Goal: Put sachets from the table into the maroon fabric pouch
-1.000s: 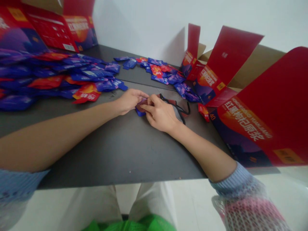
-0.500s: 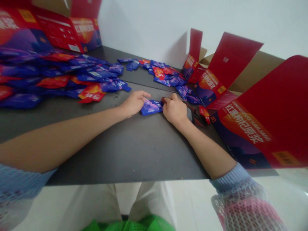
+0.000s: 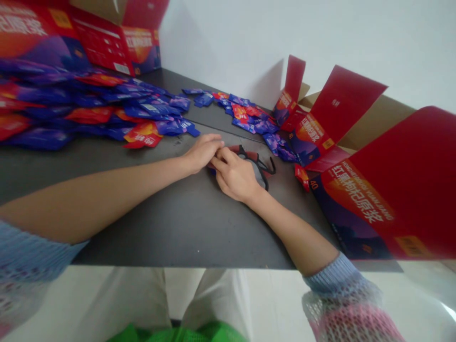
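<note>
The grey worktop [image 3: 171,228] spans the frame and carries everything, its bare near half leaving the forearms room to rest or slide. Large red cartons [image 3: 359,199] stand in a row down the right side with flaps upright, which probably keeps their mouths within reach; more red cartons [image 3: 99,45] fill the upper left.

Before those, a layered heap of blue and red packets [image 3: 89,107] lies at the left, seemingly because loose, flat pouches stack readily and its near end suits the left arm. A looser string of packets [image 3: 249,116] runs from upper centre towards the right-hand cartons, skirting the middle as if to keep it free.

In the middle, the hands meet. The left hand [image 3: 203,153] lies with fingers stretched together towards the right; the right hand [image 3: 237,173] is half curled, its fingertips against the left's. A black-rimmed grey object [image 3: 259,173] with a curved black arm sits partly under and beside the right hand; whether it is held cannot be told.

A small red packet [image 3: 302,177] lies by the nearest right carton. Smallest is a sliver of blue packet [image 3: 213,171] beneath the joined fingers, apparently covered because both hands work on it; the grip is hidden.
</note>
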The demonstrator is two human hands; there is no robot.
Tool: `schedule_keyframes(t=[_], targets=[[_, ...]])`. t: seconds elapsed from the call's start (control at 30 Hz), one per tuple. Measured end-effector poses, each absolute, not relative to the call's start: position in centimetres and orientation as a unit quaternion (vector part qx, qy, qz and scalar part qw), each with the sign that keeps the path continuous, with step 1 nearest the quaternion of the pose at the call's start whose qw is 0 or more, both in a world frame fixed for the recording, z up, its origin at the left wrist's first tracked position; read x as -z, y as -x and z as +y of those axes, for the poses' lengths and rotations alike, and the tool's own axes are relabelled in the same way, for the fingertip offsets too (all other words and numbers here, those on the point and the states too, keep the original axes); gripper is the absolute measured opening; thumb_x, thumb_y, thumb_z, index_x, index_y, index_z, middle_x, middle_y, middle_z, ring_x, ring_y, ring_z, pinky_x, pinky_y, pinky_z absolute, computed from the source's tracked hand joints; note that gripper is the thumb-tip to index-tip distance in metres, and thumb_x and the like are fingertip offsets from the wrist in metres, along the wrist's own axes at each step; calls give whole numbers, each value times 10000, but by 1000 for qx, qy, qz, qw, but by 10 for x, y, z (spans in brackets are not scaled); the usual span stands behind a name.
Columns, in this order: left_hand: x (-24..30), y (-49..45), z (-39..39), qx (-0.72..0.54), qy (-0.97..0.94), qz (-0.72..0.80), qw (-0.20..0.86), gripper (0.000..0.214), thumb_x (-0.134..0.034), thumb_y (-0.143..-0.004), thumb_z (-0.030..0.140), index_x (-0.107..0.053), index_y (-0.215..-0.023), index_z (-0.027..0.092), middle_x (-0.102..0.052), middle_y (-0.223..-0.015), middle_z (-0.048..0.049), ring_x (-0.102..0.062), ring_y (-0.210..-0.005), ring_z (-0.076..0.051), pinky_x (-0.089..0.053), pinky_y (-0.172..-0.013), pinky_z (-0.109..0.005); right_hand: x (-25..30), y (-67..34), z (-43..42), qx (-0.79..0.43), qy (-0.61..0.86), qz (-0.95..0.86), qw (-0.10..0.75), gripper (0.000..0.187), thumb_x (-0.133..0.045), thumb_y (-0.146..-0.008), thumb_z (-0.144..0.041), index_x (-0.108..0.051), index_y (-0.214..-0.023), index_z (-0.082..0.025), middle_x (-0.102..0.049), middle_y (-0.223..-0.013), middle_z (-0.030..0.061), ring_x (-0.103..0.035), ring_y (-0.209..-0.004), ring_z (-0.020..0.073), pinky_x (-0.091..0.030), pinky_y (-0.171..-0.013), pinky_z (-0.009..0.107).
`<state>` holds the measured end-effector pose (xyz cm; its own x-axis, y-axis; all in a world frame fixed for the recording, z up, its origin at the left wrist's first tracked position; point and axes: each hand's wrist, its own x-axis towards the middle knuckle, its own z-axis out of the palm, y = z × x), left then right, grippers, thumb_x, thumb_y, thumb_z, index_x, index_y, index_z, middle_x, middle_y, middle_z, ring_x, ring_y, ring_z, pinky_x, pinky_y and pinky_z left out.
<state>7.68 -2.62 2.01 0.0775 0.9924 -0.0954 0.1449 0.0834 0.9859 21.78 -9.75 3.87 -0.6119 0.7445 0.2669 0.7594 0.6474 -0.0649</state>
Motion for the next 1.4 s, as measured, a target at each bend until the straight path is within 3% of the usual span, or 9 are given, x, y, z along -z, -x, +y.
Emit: schedule_keyframes(t=[0.17,0.37,0.53,0.7,0.97,1.07,1.23,1.33,1.4], targets=[[-28,-75,-30,-371,-534,538,536,601,-563,-797,79,-576,-1397,103,-703,-777,-35,-635,-655,-164,-514,-682,-279,-45,-229,-97,-31,347,-929,123,452,-407,-932,-162,-673,-1294,-214,-603,-1184,91,-564,-1030,218,-470,-774,328],[-32,-74,-33,-381,-537,528,536,495,-553,-865,23,-575,-1359,41,-690,-768,-29,-643,-739,-142,-526,-823,-286,-51,-244,-89,-109,379,-910,125,401,-451,-914,-229,-754,-1172,-279,-679,-1073,38,-630,-962,210,-457,-822,328],[-33,-75,-31,-388,-484,545,564,506,-572,-864,-4,-570,-1369,31,-742,-997,-122,-697,-924,-182,-531,-941,-346,-44,-249,-81,-102,455,-870,158,357,-469,-883,-238,-750,-1100,-273,-718,-1119,30,-645,-1012,234,-461,-837,334],[-35,-74,-31,-397,-440,551,588,638,-584,-846,-48,-470,-1470,8,-687,-1268,-225,-708,-1081,-228,-536,-996,-378,-34,-266,-66,-40,592,-789,156,363,-470,-898,-266,-756,-1119,-278,-724,-1082,78,-653,-987,280,-481,-789,367],[-28,-73,-38,-461,-456,496,577,837,-752,-758,39,-408,-1520,1,-725,-1231,-214,-720,-1098,-272,-566,-1000,-413,-25,-278,-58,24,683,-716,144,353,-477,-906,-295,-771,-1100,-265,-704,-1105,123,-675,-908,299,-510,-745,392],[-25,-69,-43,-473,-526,499,500,776,-750,-776,131,-474,-1495,36,-747,-1207,-172,-723,-1095,-276,-566,-997,-424,-26,-276,-62,37,671,-717,187,361,-470,-911,-294,-748,-1137,-250,-700,-1091,106,-667,-924,276,-515,-764,372],[-33,-63,-66,-437,-697,530,207,438,-673,-892,290,-699,-1319,196,-757,-1215,-99,-698,-1163,-277,-523,-1038,-393,-46,-284,-71,99,621,-691,356,419,-388,-904,-220,-711,-1169,-198,-697,-1035,99,-639,-957,236,-508,-862,366],[-40,-72,-87,-273,-808,518,62,334,-614,-939,285,-744,-1245,255,-790,-1107,-84,-722,-1105,-282,-531,-982,-404,-59,-291,-79,135,553,-672,474,409,-371,-872,-210,-716,-1088,-167,-686,-952,105,-622,-910,236,-505,-870,390],[-44,-84,-101,-131,-860,493,14,331,-586,-947,238,-738,-1240,214,-781,-1125,-116,-725,-1085,-295,-541,-939,-418,-61,-291,-86,124,527,-671,507,400,-361,-880,-221,-714,-1057,-164,-682,-963,113,-615,-920,246,-497,-884,410]])
